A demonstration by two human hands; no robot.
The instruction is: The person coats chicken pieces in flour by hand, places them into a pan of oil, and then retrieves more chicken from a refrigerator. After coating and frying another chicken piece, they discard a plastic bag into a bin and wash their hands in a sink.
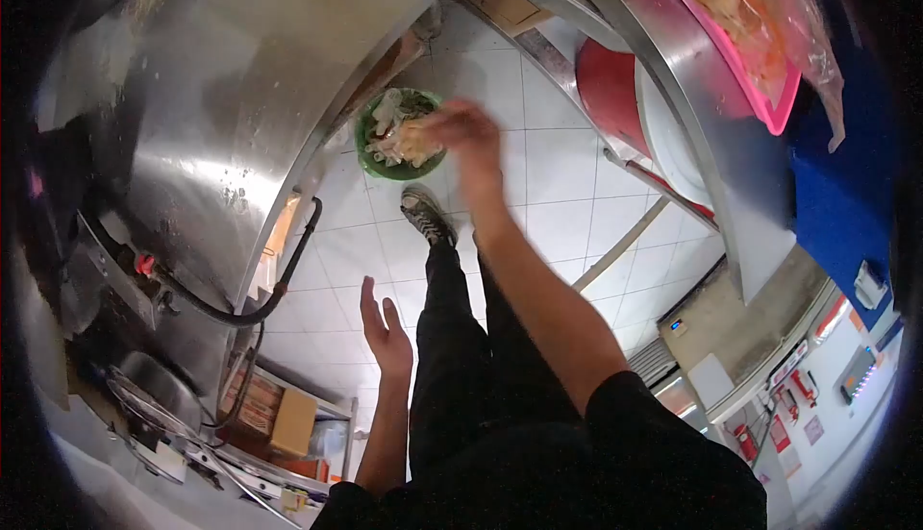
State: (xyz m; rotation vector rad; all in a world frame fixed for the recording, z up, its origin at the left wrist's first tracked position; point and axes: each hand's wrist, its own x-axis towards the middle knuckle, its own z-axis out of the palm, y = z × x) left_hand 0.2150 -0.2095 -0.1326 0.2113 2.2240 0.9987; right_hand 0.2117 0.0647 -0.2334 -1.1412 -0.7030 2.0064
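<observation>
My right hand [468,136] reaches out over the tiled floor, smeared by motion, and its fingertips overlap the edge of a green bin [367,160] in this view. I cannot tell whether it holds anything. Inside the bin lie crumpled clear plastic [386,112], some dark leafy scraps and a pale yellowish piece [416,142]. Held low beside my left leg is my left hand [388,338], with nothing in it and its fingers stretched apart. My shoe [426,215] stands on the floor just short of the bin.
Steel counters flank me on the left [192,78] and right [673,40]. A pink tray [774,112] with a plastic bag rests on the right one; a red tub [608,93] sits below. A black hose [298,266] hangs by the left counter, above a shelf with boxes [293,422].
</observation>
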